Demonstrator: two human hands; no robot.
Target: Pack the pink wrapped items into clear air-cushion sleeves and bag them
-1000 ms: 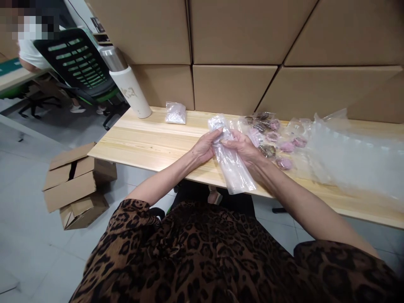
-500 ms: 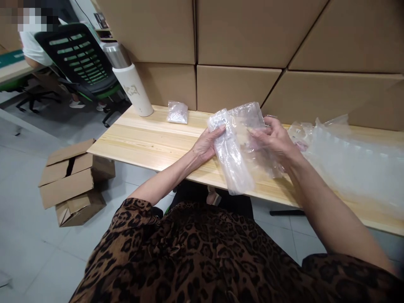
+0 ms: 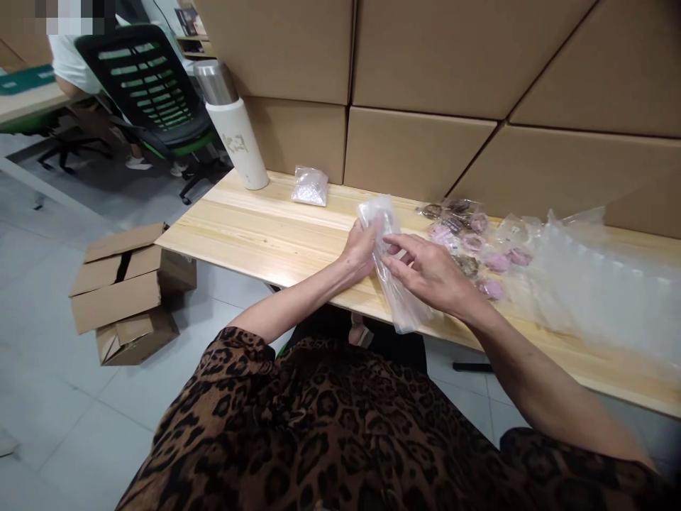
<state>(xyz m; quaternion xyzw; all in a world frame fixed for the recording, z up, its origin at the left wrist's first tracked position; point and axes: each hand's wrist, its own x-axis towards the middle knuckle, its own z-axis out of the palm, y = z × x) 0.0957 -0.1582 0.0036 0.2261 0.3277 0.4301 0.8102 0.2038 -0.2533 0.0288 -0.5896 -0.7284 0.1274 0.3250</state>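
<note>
The left hand (image 3: 362,250) is gripping the upper part of a clear plastic bag (image 3: 392,284), thumb and fingers closed on it. The right hand (image 3: 430,272), which half a second ago was lifted and spreading the film wide, is now lowered with its fingers loosely extended, fingertips touching the bag's right side. The bag is now hanging narrower and folded, its long axis running from the hands down toward the near edge of the wooden table (image 3: 277,238), lower end overhanging that edge.

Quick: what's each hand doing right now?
Left hand: closed on the clear plastic bag.
Right hand: fingers open, touching the same bag.
</note>
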